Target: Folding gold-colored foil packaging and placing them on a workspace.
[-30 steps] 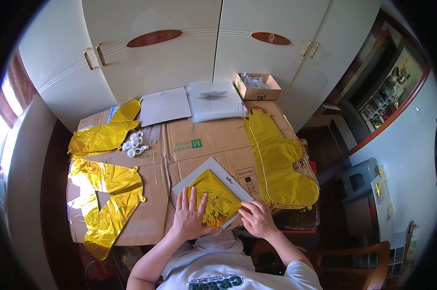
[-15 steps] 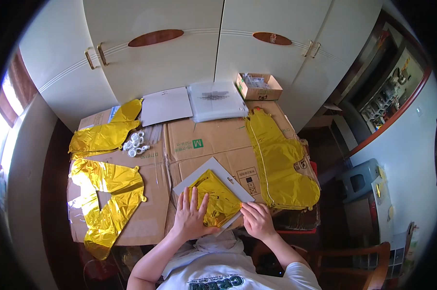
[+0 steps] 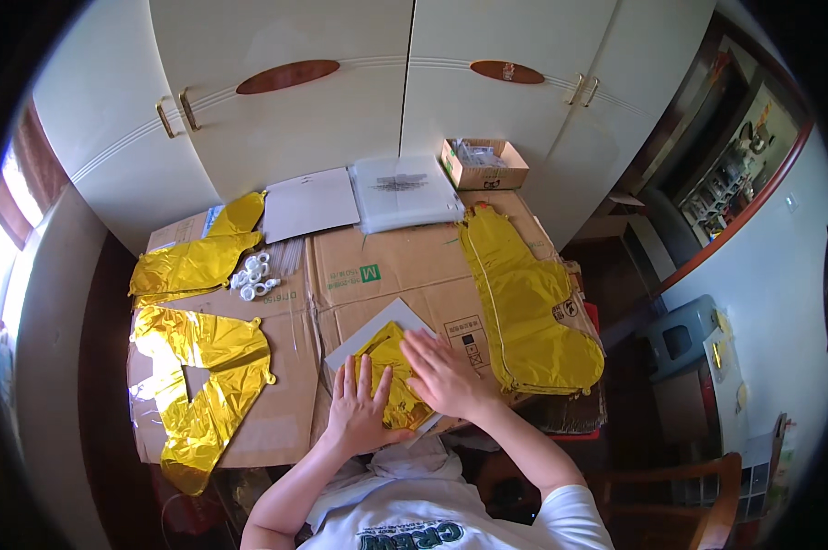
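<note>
Both hands flat, fingers spread — left hand [image 3: 363, 411] & right hand [image 3: 446, 376] pressing a folded gold foil balloon [image 3: 391, 367] on a white card [image 3: 377, 328], near edge. Looks part-flattened; three other foil balloons [image 3: 203, 367] unfolded — left & right.

Gold foil balloons: four, namely one under the hands [image 3: 391, 367], one large at right [image 3: 528, 302], two at left [image 3: 189, 266] [image 3: 208, 376]. Hands: two [image 3: 359, 412] [image 3: 441, 376]. White card stacks: two [image 3: 308, 203] [image 3: 403, 191]. Small open box: one [image 3: 483, 165]. Cluster of white plastic rings: one [image 3: 254, 277].
</note>
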The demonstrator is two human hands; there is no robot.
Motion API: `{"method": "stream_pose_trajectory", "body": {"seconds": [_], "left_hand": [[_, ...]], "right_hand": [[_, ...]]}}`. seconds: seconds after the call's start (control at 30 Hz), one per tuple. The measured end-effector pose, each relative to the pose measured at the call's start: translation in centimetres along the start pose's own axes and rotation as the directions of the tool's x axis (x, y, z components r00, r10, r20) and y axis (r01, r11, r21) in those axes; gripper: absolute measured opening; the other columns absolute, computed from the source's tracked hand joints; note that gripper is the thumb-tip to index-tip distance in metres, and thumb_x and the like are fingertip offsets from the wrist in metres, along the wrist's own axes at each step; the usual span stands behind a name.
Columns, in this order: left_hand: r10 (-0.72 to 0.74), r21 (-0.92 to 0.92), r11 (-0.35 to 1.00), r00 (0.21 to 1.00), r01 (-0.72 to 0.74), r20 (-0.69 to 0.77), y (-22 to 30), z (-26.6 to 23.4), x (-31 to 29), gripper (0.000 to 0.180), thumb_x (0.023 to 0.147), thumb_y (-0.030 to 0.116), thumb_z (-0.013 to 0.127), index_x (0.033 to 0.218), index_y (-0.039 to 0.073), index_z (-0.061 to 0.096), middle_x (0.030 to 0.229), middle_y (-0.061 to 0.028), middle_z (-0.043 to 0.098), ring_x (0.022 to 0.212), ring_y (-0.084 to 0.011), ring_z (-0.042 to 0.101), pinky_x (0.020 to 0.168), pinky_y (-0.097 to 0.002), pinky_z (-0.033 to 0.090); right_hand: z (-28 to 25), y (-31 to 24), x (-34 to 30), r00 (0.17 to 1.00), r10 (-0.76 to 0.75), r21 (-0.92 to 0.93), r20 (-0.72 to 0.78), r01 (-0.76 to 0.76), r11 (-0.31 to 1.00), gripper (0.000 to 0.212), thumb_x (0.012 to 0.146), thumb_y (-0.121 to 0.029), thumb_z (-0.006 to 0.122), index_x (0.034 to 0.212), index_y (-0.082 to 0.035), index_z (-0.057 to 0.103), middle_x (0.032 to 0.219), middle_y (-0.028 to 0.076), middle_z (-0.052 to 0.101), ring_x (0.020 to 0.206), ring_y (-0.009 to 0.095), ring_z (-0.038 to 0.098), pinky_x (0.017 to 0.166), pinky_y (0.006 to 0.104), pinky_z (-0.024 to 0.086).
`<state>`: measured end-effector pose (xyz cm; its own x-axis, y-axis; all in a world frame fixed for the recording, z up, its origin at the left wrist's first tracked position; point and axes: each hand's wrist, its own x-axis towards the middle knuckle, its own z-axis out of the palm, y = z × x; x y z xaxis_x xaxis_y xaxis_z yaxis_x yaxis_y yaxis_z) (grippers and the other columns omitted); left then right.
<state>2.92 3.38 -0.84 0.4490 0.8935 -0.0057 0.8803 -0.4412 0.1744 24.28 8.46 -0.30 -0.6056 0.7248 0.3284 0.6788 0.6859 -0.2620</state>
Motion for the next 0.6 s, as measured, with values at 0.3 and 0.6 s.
{"method": "stream_pose_trajectory", "body": {"seconds": [0.3,0.6], "left_hand": [[0.025,0.007,1.000,0.998,-0.025,-0.051,-0.2,0.3,-0.2,0.116,0.067,0.084,0.058,0.148,0.004,0.038,0.151,-0.0355,0.027,0.143,-0.0546,0.016,0.117,-0.0597,0.012],[0.019,0.023,1.000,0.999,-0.018,-0.035,-0.3,0.6,-0.4,0.115,0.069,0.084,0.056,0.150,0.005,0.036,0.153,-0.0345,0.025,0.144,-0.0538,0.014,0.117,-0.0596,0.010]], "right_hand": [[2.2,2.0,1.4,0.957,-0.110,-0.110,0.267,0.144,0.983,0.082,0.093,-0.062,0.046,0.152,-0.007,0.031,0.159,0.015,0.027,0.149,0.032,0.019,0.121,0.0505,0.013],[2.0,1.7,1.5,0.957,-0.093,-0.158,0.275,0.141,0.977,0.085,0.091,-0.067,0.045,0.153,-0.010,0.030,0.159,0.019,0.023,0.149,0.038,0.016,0.120,0.0531,0.011]]}}
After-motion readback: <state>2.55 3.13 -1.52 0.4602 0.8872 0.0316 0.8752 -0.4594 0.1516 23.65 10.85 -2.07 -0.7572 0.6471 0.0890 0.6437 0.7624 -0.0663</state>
